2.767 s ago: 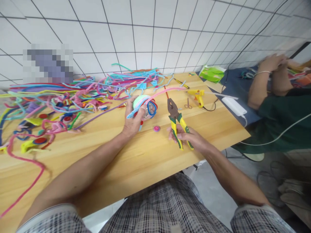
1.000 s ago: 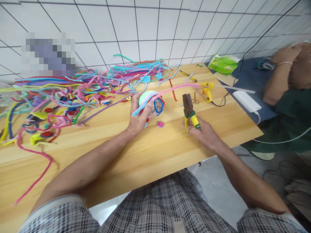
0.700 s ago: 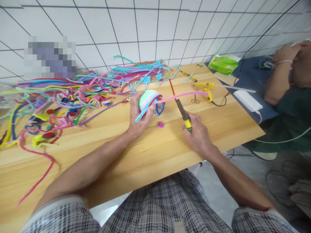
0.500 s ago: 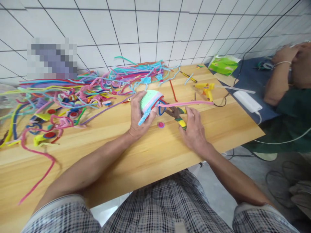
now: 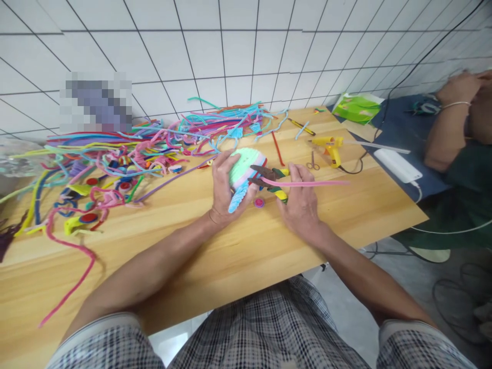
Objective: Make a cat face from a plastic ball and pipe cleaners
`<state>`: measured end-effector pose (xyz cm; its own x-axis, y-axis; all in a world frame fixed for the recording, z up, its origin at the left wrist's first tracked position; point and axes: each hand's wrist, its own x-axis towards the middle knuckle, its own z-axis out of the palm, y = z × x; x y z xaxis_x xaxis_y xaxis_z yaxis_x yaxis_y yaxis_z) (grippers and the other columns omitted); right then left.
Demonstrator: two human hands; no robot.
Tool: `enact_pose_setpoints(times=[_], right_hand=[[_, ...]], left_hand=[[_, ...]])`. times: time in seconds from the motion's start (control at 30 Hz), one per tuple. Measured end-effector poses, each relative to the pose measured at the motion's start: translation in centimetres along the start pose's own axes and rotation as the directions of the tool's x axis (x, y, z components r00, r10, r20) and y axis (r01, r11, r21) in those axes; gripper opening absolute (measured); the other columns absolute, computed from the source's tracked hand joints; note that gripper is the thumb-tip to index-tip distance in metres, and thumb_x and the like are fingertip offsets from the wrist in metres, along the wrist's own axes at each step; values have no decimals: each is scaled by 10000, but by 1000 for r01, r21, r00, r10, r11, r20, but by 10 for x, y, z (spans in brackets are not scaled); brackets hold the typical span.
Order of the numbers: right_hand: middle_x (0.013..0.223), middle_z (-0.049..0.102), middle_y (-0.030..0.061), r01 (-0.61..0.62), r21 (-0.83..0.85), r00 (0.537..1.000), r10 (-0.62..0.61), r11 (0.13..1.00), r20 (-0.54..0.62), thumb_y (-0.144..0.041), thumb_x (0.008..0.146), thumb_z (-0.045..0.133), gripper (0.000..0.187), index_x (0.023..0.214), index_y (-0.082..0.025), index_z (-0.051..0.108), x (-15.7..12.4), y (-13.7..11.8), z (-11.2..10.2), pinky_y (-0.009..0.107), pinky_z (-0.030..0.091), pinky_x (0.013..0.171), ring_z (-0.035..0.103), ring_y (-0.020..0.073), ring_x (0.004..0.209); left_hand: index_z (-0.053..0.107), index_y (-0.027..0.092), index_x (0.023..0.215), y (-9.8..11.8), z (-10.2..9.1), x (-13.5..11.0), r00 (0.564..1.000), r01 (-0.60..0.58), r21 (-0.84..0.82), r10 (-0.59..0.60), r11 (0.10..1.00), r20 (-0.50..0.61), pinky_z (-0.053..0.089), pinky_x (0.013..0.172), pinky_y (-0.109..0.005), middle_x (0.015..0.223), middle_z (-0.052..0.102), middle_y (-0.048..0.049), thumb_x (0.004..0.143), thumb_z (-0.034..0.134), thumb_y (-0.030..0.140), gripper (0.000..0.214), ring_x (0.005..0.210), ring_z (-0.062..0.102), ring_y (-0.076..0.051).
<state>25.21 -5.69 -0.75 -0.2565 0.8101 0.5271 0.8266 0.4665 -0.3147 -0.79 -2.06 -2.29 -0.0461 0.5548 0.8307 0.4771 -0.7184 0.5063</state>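
My left hand [image 5: 226, 187] is wrapped round a pipe-cleaner figure [image 5: 243, 166], pale green on top with pink, red and blue bands and a light blue piece sticking out below. In my right hand [image 5: 303, 197] are pliers [image 5: 279, 185] with yellow-and-green handles. Their dark jaws [image 5: 262, 173] lie at the figure's right side, parted around its edge. A pink pipe cleaner [image 5: 319, 183] runs from there to the right, over my right fingers. Below the jaws a small pink-purple coil [image 5: 259, 203] lies on the table.
Heaps of coloured pipe cleaners [image 5: 154, 138] spread over the left and back. At the right lie a yellow glue gun [image 5: 331, 148], small scissors [image 5: 313, 163], a utility knife [image 5: 302, 126], a white power strip [image 5: 397, 165] and a green packet [image 5: 357, 107]. Another person's arm [image 5: 448, 128] is at far right.
My right hand has lifted the pliers off the table side and brought their jaws up to the figure, beside the pink pipe cleaner. My left hand still holds the figure.
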Motion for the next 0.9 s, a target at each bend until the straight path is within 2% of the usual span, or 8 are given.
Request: enact_pose_setpoints(times=[0.17,0.3,0.5,0.7,0.8,0.9], right_hand=[[1778,668,329,84,-45,989,-89,995,-118,-395,1198,653,860,1971,-180,343,0,6,10,888,585,1391,669,542,1687],[1747,695,316,94,-79,985,-104,992,-138,-335,1171,674,866,1960,-189,348,-2,7,12,840,638,1344,709,521,1631],[1691,748,295,32,-112,994,-44,993,-101,-284,1111,752,798,1860,-186,493,-4,4,10,774,659,1336,734,510,1579],[1646,783,308,-47,-168,999,46,985,-11,-252,1136,702,594,1721,-151,685,0,0,9,730,656,1351,745,508,1588],[1629,792,337,-63,-218,997,73,974,39,-280,1178,675,529,1679,-117,726,3,-2,4,682,675,1317,736,517,1609],[1637,804,329,-36,-246,994,62,969,95,-282,1197,670,530,1700,-120,712,5,-3,-1,627,678,1269,750,499,1584]], left_hand=[[562,302,1738,0,-1,-1,1000,-5,134,3,991,17,554,1439,-712,1727,667,-215,1034,773,1058,1054,1661,684,-470],[523,323,1793,1,-2,-1,996,-86,77,85,993,17,574,1416,-676,1726,666,-199,1093,808,954,984,1630,700,-446],[509,334,1811,3,-3,-1,996,-91,62,90,994,29,583,1400,-674,1738,658,-201,1107,824,910,962,1637,695,-455],[524,322,1790,2,-4,-2,996,-85,86,83,993,32,591,1408,-682,1724,670,-204,1125,797,913,931,1643,699,-451],[526,311,1774,1,-5,-3,997,-57,127,49,990,64,578,1423,-702,1727,676,-215,1146,754,914,901,1671,686,-462],[526,313,1785,-1,-5,-3,996,-49,120,39,992,83,567,1432,-703,1741,668,-214,1179,728,880,854,1679,678,-459]])
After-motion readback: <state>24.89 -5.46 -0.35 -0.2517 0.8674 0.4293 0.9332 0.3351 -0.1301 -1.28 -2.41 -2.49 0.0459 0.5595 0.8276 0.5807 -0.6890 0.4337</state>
